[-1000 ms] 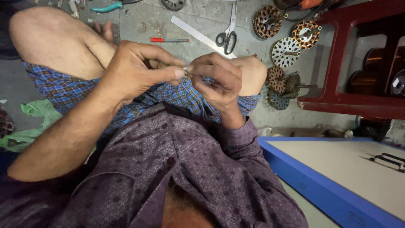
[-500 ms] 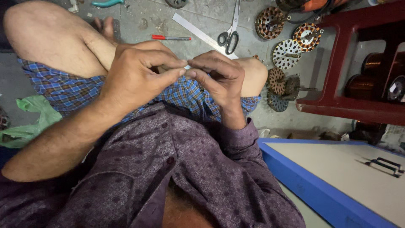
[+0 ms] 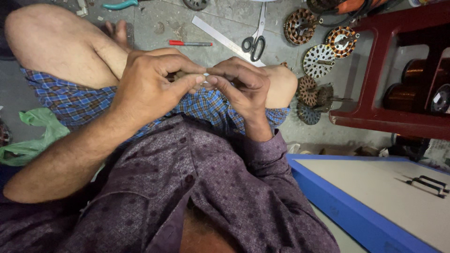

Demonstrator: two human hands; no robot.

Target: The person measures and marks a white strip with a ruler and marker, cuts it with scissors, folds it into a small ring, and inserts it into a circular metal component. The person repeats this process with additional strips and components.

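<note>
While both hands meet above the lap, the left hand (image 3: pixel 150 86) and right hand (image 3: pixel 241 86) pinch a small white piece (image 3: pixel 206 75) between fingertips; scissors (image 3: pixel 255 40) lie beyond.

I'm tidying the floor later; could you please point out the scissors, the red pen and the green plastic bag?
scissors (image 3: pixel 253 43), head view, pivot above handles.
red pen (image 3: pixel 190 43), head view, mid-barrel.
green plastic bag (image 3: pixel 33 136), head view, crumpled middle.
</note>
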